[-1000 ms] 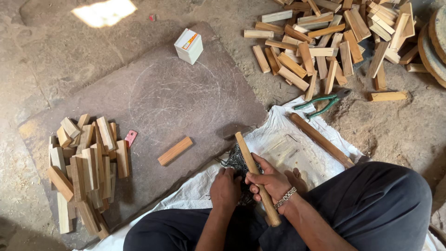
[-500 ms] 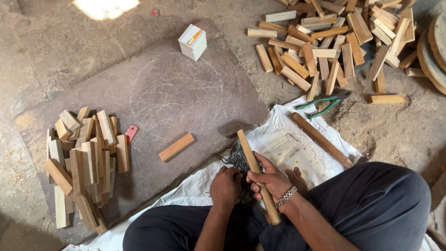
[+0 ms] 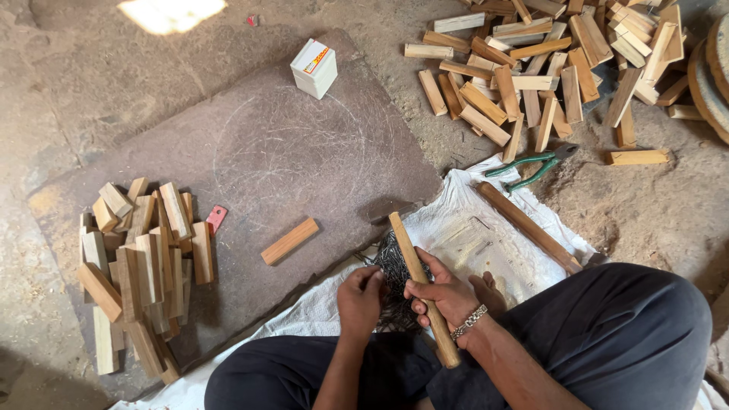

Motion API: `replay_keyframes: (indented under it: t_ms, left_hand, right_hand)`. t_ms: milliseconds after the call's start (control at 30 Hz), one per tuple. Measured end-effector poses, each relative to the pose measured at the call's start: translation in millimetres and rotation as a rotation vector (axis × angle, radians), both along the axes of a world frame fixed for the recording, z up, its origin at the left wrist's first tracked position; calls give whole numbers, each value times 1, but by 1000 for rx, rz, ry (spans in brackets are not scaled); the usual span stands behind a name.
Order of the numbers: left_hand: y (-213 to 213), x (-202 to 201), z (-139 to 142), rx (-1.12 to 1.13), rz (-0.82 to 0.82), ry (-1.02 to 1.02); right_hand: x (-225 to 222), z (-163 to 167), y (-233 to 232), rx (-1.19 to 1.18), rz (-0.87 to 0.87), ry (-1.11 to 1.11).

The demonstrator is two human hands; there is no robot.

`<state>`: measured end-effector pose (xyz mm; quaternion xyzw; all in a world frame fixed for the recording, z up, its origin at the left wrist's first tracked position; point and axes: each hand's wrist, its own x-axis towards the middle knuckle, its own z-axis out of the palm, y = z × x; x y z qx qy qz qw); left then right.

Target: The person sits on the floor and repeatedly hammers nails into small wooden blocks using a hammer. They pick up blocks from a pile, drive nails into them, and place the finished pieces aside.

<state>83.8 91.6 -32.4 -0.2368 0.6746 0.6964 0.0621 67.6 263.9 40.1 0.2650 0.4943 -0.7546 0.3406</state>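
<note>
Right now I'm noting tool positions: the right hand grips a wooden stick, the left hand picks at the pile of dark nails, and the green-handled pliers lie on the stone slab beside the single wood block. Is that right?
Not quite. The head view shows the green-handled pliers on the dirt floor at the white sack's far edge, not on the stone slab. The rest holds: right hand grips the wooden stick, left hand at the nails.
</note>
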Motion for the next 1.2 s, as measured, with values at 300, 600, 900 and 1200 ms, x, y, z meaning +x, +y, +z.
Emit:
replay_keyframes:
  t_ms: [300, 600, 900, 1200]
  left_hand:
    - [-71, -14, 22, 12, 305, 234]
    - [-98, -43, 34, -500, 244, 245]
    - [-111, -76, 18, -704, 106, 456]
    - [-109, -72, -1, -736, 136, 562]
  right_hand:
    - [4, 2, -6, 12, 11, 14]
    - [6, -4, -6, 13, 2, 24]
    - [9, 2, -5, 43, 4, 14]
    - [14, 8, -7, 44, -19, -4]
